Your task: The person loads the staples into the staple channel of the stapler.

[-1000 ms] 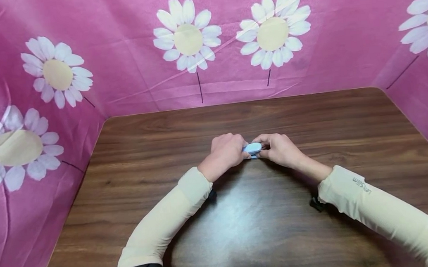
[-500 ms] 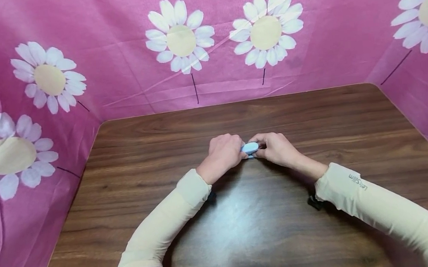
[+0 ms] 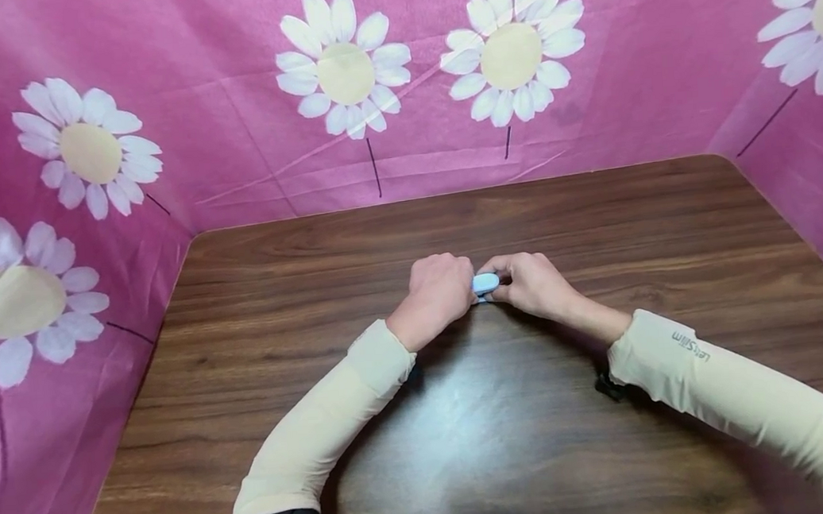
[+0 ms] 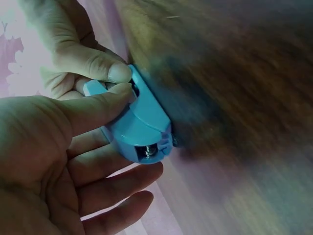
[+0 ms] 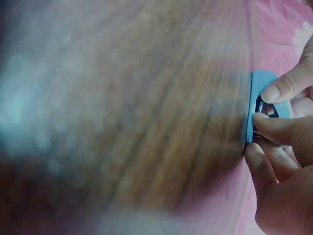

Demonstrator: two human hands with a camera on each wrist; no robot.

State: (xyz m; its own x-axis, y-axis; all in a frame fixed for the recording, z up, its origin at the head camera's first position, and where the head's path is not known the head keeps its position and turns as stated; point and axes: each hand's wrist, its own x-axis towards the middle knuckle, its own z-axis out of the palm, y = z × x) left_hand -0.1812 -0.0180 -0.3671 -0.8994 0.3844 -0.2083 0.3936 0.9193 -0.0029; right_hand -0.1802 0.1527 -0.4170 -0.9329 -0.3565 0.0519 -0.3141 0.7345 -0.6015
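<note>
A small light-blue stapler stands low over the table between the two hands. In the left wrist view the stapler shows a slot with a metal spring at its rounded end, and its two arms stand apart at the other. My left hand grips the rounded end, thumb on the near side and fingers behind. From the other side, my right hand pinches the opposite end between thumb and fingers. Both thumbs lie close together at the gap in the stapler, where metal parts show in the right wrist view. The fingers hide part of its body.
The brown wood-grain table reaches to rounded back corners. Pink cloth printed with white daisies hangs behind it and along both sides. Dark straps sit under both wrists, below pale sleeves.
My left hand has rolled slightly over the stapler and shifted a little to the right, so its thumb is now hidden in the head view. My right hand keeps its pinch. The head view has shifted slightly.
</note>
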